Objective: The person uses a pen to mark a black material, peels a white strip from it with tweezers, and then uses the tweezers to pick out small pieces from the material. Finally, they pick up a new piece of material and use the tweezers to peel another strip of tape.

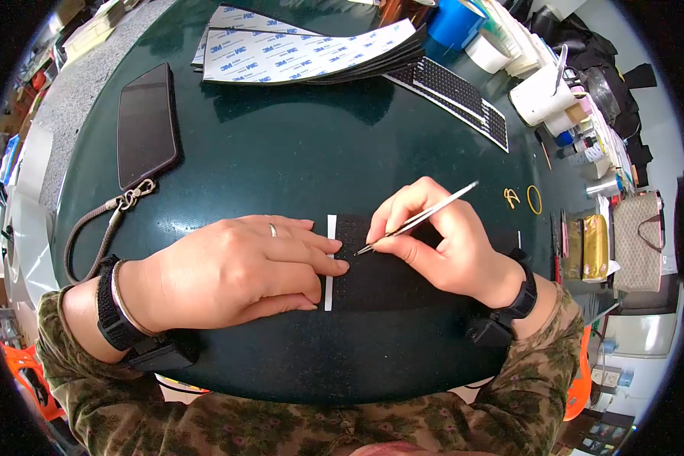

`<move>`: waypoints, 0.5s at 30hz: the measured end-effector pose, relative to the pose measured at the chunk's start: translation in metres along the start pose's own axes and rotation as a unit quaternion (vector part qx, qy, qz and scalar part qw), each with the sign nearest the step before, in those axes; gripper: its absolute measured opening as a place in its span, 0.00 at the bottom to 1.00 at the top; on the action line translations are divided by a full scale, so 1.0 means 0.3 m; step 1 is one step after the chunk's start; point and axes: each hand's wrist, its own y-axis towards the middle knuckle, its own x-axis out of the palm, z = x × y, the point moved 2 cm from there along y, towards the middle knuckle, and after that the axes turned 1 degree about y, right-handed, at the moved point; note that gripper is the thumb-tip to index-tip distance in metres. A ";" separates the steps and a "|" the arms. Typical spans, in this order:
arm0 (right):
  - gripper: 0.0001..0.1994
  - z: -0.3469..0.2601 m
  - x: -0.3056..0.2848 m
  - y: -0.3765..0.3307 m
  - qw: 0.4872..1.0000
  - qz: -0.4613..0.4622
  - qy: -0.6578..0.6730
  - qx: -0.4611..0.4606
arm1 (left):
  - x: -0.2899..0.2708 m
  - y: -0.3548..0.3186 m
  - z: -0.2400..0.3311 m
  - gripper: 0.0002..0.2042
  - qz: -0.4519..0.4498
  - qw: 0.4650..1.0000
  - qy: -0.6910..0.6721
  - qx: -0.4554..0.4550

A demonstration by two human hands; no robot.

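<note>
A black perforated sheet [403,289] with a white strip [331,228] along its left edge lies flat on the dark green table. My left hand [243,262] rests palm down at that edge, fingers stretched out, with fingertips touching the strip and the sheet. It holds nothing. Between the thumb and fingers of my right hand [448,243] is a pair of metal tweezers [433,210]. Their tips point down and left at the small dots of the sheet, close to my left fingertips. Whether the tips pinch anything is too small to tell.
At the back lies a stack of white-backed sheets [304,57] beside a black dotted strip [463,99]. A phone [146,125] with a cord lies left. Rubber bands [534,200], a white cup [541,95], a blue tape roll [454,23] and a yellow package [595,247] sit right.
</note>
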 end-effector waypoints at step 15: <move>0.10 0.016 0.011 -0.006 0.992 0.012 -0.075 -0.097 | -0.002 -0.002 0.010 0.04 -0.017 1.000 -0.001 0.010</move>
